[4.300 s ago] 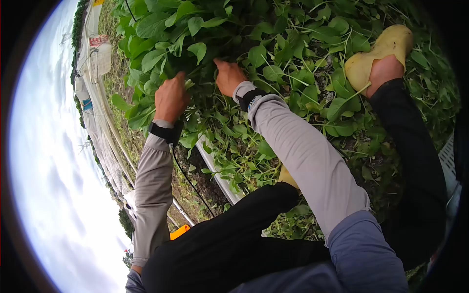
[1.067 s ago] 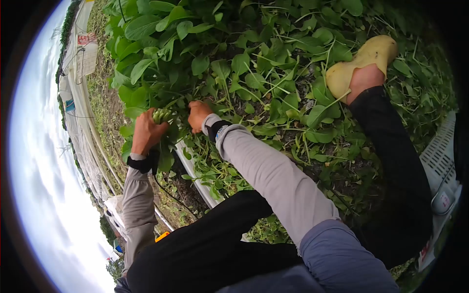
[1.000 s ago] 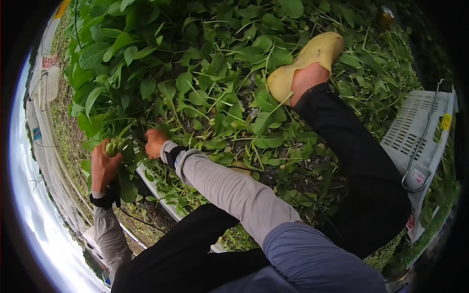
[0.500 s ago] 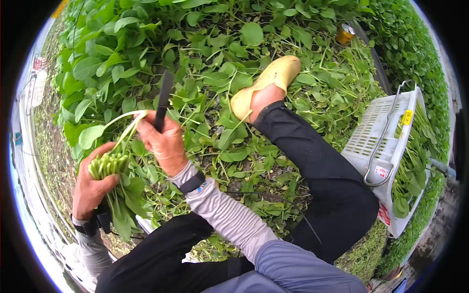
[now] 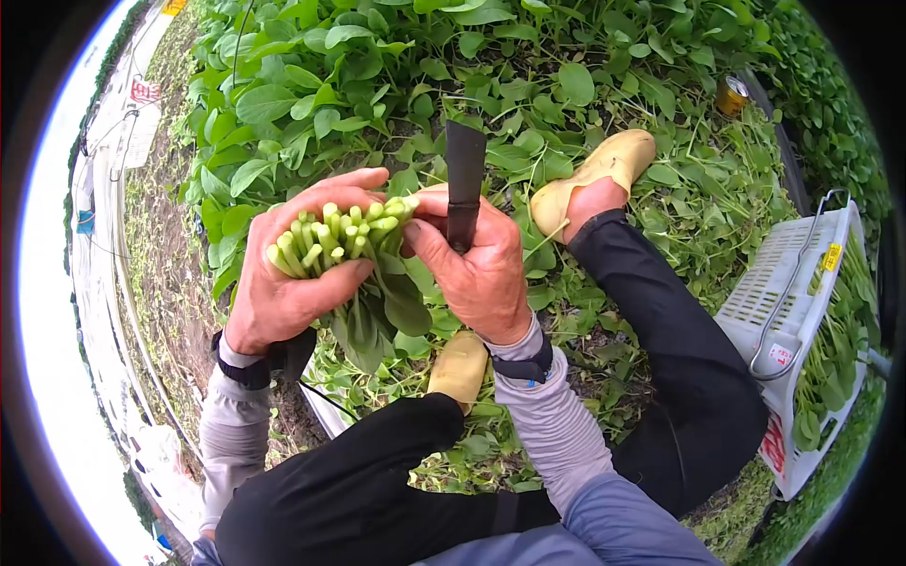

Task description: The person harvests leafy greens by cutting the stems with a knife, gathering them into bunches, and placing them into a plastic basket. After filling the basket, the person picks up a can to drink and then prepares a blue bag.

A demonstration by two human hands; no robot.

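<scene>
My left hand [image 5: 266, 291] is wrapped round a bunch of leafy greens [image 5: 332, 238]. Its pale cut stem ends face up at me, and the leaves hang below the thumb. A knife [image 5: 465, 170] with a dark, broad blade pointing up is gripped in my right hand [image 5: 489, 275]. The right fingers and thumb meet the right edge of the bunch, at a pale stem end there. How the knife's handle lies in the palm is hidden.
A white plastic crate [image 5: 779, 283] with greens in it stands tilted at the right. Uncut plants [image 5: 293, 85] grow at the upper left, and cut leaves litter the ground. A yellow shoe [image 5: 604, 170] and a can [image 5: 732, 95] are ahead.
My right hand has brought a leafy stem down to the bunch, where it now sits among the others. Both hands have come closer together, and the view has shifted left.
</scene>
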